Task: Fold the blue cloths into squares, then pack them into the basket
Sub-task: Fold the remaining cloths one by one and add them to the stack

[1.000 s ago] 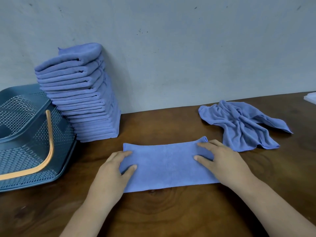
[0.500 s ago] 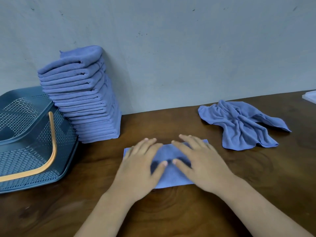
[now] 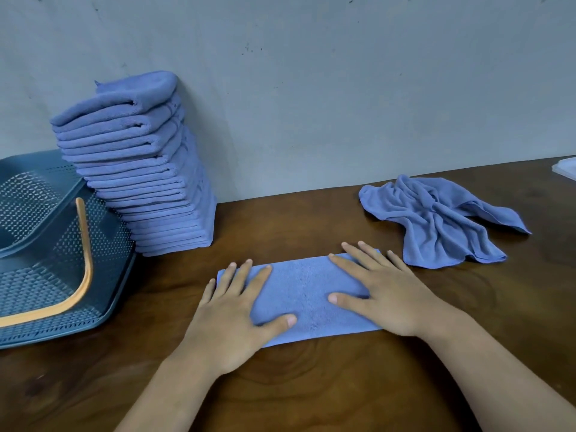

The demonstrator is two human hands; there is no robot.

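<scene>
A blue cloth [image 3: 307, 294] folded into a long strip lies flat on the brown wooden table in front of me. My left hand [image 3: 240, 310] presses flat on its left end, fingers spread. My right hand [image 3: 383, 291] presses flat on its right end, fingers spread too. Neither hand grips anything. A crumpled blue cloth [image 3: 436, 219] lies to the right, near the wall. A tall stack of folded blue cloths [image 3: 146, 169] leans against the wall at the left. The dark teal mesh basket [image 3: 103, 254] with an orange handle [image 3: 84, 263] sits at the far left, touching the stack.
A grey wall runs along the table's far edge. A pale flat object [image 3: 565, 168] shows at the right edge of the table. Bare wood [image 3: 311, 388] lies between my forearms.
My hands met at the middle of the strip half a second ago; now they have slid apart to its two ends, smoothing it flat.
</scene>
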